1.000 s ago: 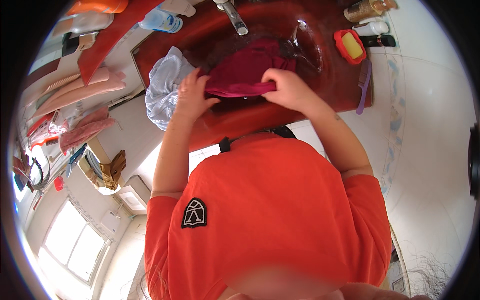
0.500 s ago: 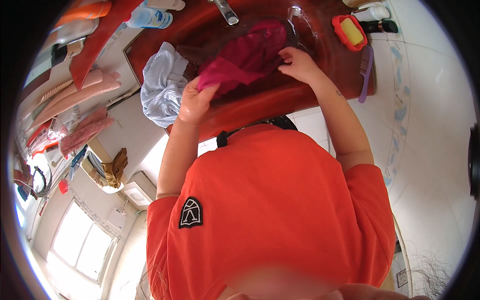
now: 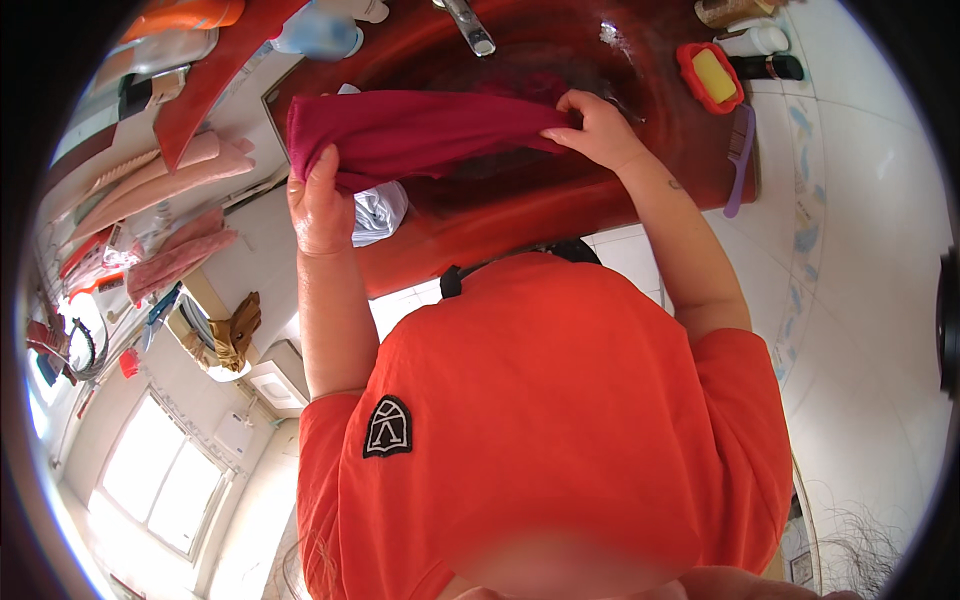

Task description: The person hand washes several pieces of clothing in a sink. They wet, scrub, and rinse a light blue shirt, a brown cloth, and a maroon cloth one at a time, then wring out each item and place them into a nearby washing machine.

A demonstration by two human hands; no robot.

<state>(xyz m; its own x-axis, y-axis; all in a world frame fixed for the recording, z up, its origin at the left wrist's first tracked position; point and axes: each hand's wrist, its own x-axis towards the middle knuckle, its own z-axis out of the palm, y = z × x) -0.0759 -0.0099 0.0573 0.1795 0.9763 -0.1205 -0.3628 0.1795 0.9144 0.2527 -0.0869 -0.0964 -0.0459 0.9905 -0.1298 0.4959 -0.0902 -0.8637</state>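
Maroon cloth [image 3: 425, 132] partly hides pale cloth [image 3: 379, 214], seemingly striped; faucet [image 3: 468, 28] beyond.

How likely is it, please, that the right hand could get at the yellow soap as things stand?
Probably yes: nothing visible stands between the right hand and the yellow soap in its red dish, though that hand must release the maroon cloth first.

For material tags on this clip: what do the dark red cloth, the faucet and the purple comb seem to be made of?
Dark red cloth: thin, mostly matte fabric, judging by its soft folds; the fibre can't be told.
Faucet: probably chromed metal, given its bright silvery reflections.
Purple comb: likely plastic, from its even, solid colour.
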